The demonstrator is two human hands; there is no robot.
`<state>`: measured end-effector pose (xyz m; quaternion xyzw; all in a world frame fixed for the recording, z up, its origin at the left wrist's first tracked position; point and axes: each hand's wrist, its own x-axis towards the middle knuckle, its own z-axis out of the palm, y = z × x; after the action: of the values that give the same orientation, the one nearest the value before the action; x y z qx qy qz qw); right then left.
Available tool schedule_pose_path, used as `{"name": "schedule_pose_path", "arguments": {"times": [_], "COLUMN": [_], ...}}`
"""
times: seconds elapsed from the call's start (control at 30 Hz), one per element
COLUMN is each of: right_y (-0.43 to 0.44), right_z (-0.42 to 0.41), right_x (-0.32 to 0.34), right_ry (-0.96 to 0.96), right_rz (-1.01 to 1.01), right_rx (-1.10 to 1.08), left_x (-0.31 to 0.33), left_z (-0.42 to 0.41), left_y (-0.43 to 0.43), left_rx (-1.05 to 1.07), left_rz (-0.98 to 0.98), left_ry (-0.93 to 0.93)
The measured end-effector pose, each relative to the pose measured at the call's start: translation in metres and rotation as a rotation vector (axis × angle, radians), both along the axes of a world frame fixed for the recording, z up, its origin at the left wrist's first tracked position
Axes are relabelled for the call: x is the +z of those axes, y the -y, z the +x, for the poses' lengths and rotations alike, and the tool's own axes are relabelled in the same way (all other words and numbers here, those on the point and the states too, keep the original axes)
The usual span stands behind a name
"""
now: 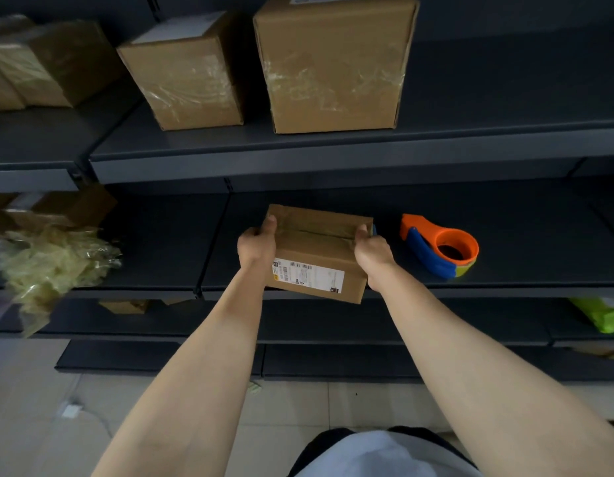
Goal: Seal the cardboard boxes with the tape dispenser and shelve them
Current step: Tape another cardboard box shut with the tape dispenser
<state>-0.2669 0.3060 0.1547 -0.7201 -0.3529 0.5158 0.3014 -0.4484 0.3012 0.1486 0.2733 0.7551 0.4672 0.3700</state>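
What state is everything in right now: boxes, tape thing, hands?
Small cardboard box: flaps shut, held at both ends.
Left hand: grips box's left end.
Right hand: grips box's right end.
Tape dispenser: lying on shelf, untouched.
Medium box: closed, taped.
Large box: closed, taped.

On the middle shelf [161, 242] the small box [319, 249] is at the front edge, with the left grip [255, 247] and right grip [372, 251] holding its 2 ends. The tape dispenser [439, 247] stands just beside the right grip, leaving only a narrow gap there. Left of the box the shelf lies bare as far as the crumpled plastic wrap [54, 259]. The upper shelf [505, 98] caps the room overhead. Its 2 boxes, the large box [333, 63] and the medium box [188, 74], stand with a slim gap between them, and bare shelf runs right of the large box.
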Motion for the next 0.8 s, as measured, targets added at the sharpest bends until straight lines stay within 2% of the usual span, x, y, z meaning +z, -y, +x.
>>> {"name": "schedule_pose_path", "arguments": {"times": [0.17,0.43,0.53,0.6,0.7,0.77,0.8], "right_y": [-0.002,-0.010,-0.014,-0.018,-0.022,-0.024,-0.024], "right_z": [-0.005,-0.004,-0.006,-0.007,-0.008,-0.010,-0.010], "right_x": [0.010,0.024,0.024,0.023,0.025,0.027,0.026], "right_ry": [-0.036,-0.164,-0.180,-0.180,-0.118,-0.076,-0.068], "right_rz": [-0.064,-0.198,-0.221,-0.230,-0.220,-0.213,-0.207], "right_rx": [-0.029,-0.066,-0.030,-0.030,-0.049,-0.028,-0.016], "left_x": [0.015,0.012,0.003,-0.003,-0.014,-0.017,-0.017], "left_z": [0.000,-0.004,-0.004,-0.003,0.001,0.006,0.007], "left_y": [-0.006,-0.009,-0.004,0.002,0.014,0.023,0.025], "left_rx": [0.049,-0.129,-0.065,0.023,0.009,-0.067,-0.078], "left_rz": [0.056,-0.003,-0.022,-0.110,-0.252,-0.241,-0.220], "left_ry": [-0.042,-0.023,-0.006,0.014,0.314,0.567,0.629]}}
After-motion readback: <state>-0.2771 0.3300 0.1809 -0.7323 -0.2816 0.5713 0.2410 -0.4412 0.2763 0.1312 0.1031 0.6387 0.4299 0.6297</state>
